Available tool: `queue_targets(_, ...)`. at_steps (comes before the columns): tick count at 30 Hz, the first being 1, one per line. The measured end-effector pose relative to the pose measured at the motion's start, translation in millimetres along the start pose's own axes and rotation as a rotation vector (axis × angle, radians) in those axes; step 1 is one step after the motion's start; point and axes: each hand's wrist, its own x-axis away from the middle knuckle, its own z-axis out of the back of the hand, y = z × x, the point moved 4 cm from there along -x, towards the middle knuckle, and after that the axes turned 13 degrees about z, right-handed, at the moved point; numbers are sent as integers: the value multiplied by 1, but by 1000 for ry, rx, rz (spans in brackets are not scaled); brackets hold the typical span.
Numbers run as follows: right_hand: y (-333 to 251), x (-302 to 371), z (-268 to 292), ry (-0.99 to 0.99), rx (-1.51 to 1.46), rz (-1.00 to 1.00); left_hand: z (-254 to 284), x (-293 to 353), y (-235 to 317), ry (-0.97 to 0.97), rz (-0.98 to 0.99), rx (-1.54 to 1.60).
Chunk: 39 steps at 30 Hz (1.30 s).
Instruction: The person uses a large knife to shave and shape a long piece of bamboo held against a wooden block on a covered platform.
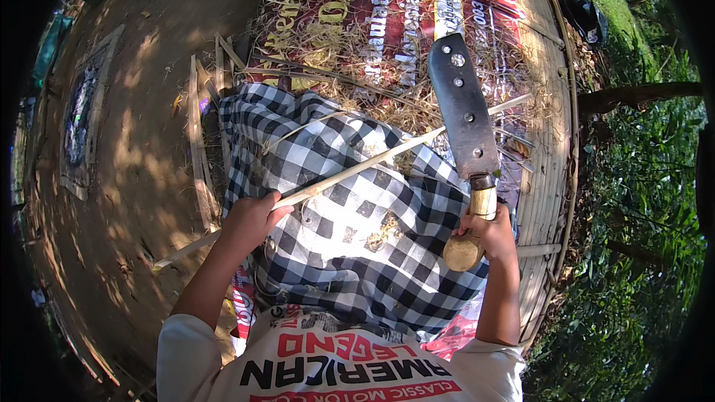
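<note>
Left of the left hand (249,217) lies open bare dirt ground (141,149), with loose bamboo slats (197,141) at the edge of a checked cloth (350,238). That hand is closed around a long thin bamboo strip (372,162) slanting up across the cloth toward the right. The right hand (488,234) grips the wooden handle of a big knife (465,115), blade pointing away, crossing the strip. Beyond the hands straw litters a red banner (357,22); right of it a woven mat's edge (547,104) meets green plants (640,253).

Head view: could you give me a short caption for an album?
Seated outdoors, left hand holds a bamboo strip across a checkered cloth while right hand grips a cleaver.
</note>
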Motion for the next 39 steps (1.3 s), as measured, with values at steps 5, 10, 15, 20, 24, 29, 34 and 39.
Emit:
queue_targets(5,16,16,-42,-49,59,-102,-4,1,0,-6,3,27)
queue_targets(10,5,12,-34,-117,41,-92,-1,4,-1,-5,20,49)
queue_targets(15,6,8,-25,78,-65,-81,-7,5,-6,30,17,39)
queue_targets(20,42,36,-70,-217,-64,-182,-1,2,-4,-68,69,-34)
queue_targets(24,8,20,-47,-116,2,-95,-3,7,-2,14,33,8)
queue_targets(29,13,20,-47,27,-16,-139,-6,4,-2,-52,95,12)
queue_targets(34,39,44,-88,-190,-6,-153,-5,6,-8,-28,52,36)
queue_targets(39,14,30,-53,-46,-63,-116,-9,4,-7,-2,5,4)
